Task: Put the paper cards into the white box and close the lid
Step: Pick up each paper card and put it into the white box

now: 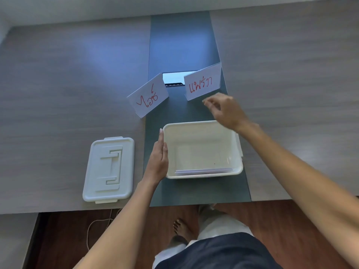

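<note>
The white box stands open on the dark centre strip of the table, with flat paper cards lying against its near wall. Two folded white cards with red handwriting stand beyond it: the left card and the right card. My left hand lies flat against the box's left wall, fingers straight. My right hand hovers above the box's far rim, just below the right card, fingers loosely curled and holding nothing. The white lid lies flat on the table left of the box.
The grey wooden table has a dark centre strip with a cable hatch behind the cards. The table's near edge runs just below the box and lid. Below it are brown floor, a cable and my bare foot.
</note>
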Demonstrator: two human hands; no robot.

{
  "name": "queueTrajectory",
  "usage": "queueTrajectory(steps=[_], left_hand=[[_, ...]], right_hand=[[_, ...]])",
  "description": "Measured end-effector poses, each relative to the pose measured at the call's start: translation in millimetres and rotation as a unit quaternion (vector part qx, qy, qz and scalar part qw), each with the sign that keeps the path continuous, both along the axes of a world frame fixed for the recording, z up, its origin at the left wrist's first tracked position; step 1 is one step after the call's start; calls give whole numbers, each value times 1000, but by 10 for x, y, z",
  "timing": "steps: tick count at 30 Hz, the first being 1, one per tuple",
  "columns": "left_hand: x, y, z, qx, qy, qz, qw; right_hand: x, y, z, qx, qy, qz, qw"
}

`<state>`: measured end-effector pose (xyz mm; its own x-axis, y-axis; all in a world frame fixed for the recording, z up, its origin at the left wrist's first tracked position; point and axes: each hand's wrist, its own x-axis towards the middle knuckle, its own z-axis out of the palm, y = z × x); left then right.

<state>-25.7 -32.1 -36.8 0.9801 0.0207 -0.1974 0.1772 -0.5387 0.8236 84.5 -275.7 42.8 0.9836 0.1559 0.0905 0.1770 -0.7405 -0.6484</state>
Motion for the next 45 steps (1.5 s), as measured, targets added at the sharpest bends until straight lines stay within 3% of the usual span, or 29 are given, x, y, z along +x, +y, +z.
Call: queueTrajectory(steps=[3,8,13,18,27,36,41,45], left_hand=[[-1,15,6,2,3,-8,1000],[1,14,46,-11,17,-2,1000],[11,0,29,-12,22,9,1000],[17,-10,41,-25,26,8,999],[21,0,20,-29,24,3,999],[10,2,47,-33,20,-4,999],[7,-2,60,-36,17,-1,999],[2,-13,57,-30,7,-5,1000]], right_hand=[[597,41,41,-16,9,-20,1000],[1476,60,-99,-137,72,-18,988],[1994,5,-327,-316,99,38,943],[2164,-90,-473,-413,62,72,906],[1911,-87,-313,-366,-3,88,927],[1276,-124,178,-209,-87,66,972],[711,-98,519,-104,-157,59,980],[127,-58,548,-49,-161,62,984]])
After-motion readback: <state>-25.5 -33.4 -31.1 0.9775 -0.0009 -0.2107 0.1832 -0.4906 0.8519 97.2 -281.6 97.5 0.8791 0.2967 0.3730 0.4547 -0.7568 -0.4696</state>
